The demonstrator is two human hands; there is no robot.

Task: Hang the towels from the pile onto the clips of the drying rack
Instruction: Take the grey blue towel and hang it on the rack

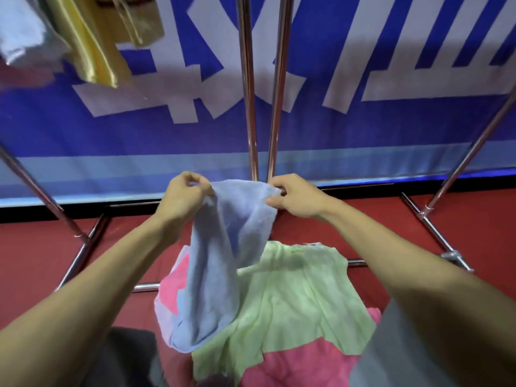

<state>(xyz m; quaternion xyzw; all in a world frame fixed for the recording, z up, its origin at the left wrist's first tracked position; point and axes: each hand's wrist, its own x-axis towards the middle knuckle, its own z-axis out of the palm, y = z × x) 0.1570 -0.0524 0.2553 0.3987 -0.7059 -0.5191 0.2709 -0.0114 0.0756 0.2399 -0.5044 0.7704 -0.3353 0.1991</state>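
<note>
1. Pale-blue terry, the blue towel [223, 247] hangs in the middle of the frame. Its top edge is stretched between two hands, and its lower end drapes onto the pile [279, 317] at the bottom centre.
2. The left hand [181, 199] grips the towel's upper left corner, its fingers [195, 180] curled tight and pinching the cloth. The right hand [296, 196] does the same at the upper right corner, its fingers [275, 202] folded over the hem.
3. In the pile, a green towel [301, 297] lies spread widest on top. A pink towel [296, 364] shows beneath it at the lower centre. More pink and pale blue cloth peeps out on the left, under the hanging end.
4. Two chrome uprights of the drying rack [247, 93] rise close together from just behind the hands to the top of the frame. Slanted poles stand at the left and right edges, and low bars run along the red floor [28, 261] beside the pile.
5. Behind the rack a blue banner [363, 127] fills the upper half. It bears very large white characters, cut off by the frame, and I cannot read them.
6. At the upper left hang a gold satin cloth [92, 43] and a whitish cloth [19, 32], both blurred.
</note>
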